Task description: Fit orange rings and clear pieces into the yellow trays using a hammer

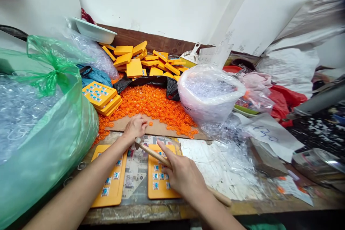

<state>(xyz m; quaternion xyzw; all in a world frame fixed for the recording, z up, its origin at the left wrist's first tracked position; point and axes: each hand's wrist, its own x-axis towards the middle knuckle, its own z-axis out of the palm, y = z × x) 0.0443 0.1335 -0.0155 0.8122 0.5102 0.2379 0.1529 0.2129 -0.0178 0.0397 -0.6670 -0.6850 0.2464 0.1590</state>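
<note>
Gripping in the right hand [184, 174] a pale wooden-handled hammer [154, 153], with fingers curled closed around it, one finger extended, and small head pointing to ten o'clock. At ten o'clock from the right hand, the left hand [136, 127], with fingertips bunched almost together beside one loose orange plastic ring [150, 124]; cannot tell whether pinching anything. Beneath the right hand, partly covered, a flat yellow-orange plastic panel [161, 187] set with small blue-and-clear pieces [155, 176]. At seven o'clock from the left hand, crossed by the forearm [88, 187], a matching panel [120, 183]. At twelve, on and beyond a flat brown cardboard sheet [161, 132], a broad drift of shiny orange plastic rings [151, 97]. At ten, touching that drift, a short stack of similar yellow-orange panels [98, 92]. Farther out at twelve, past a strip of crumpled black plastic [147, 81], a jumbled heap of yellow-orange slabs [134, 68]. At nine, a large translucent green plastic bag [67, 158], filled with clear pieces [29, 111]. At one, an open white plastic bag [210, 109], also full of clear pieces. Near three, a white paper [269, 134] marked "130".
</note>
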